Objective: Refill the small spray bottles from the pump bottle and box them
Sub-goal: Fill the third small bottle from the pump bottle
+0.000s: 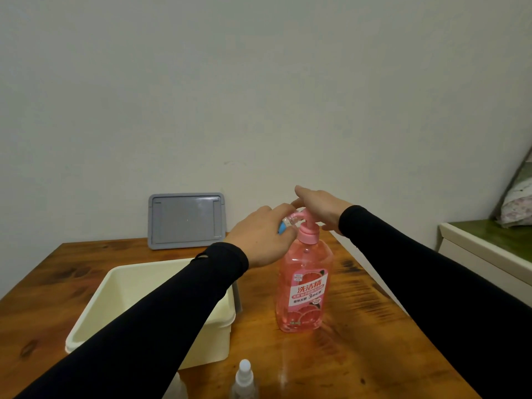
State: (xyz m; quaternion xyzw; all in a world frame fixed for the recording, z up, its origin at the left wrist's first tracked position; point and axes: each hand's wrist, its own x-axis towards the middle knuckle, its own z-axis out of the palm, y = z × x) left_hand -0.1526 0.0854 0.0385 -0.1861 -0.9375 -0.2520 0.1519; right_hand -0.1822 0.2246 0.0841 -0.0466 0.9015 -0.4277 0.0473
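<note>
Our left hand (260, 236) grips a small clear spray bottle (286, 226) under the tall pink plastic pump bottle (305, 286) spout; right hand (318, 208) flat on pump; misalignment risks spillage.

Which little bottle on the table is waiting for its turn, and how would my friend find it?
Start at the wooden table and find the tall pink pump bottle. Come straight toward the near edge from it. There stands a small clear spray bottle with a white rounded cap, apart from the cream plastic box and untouched by either hand.
</note>
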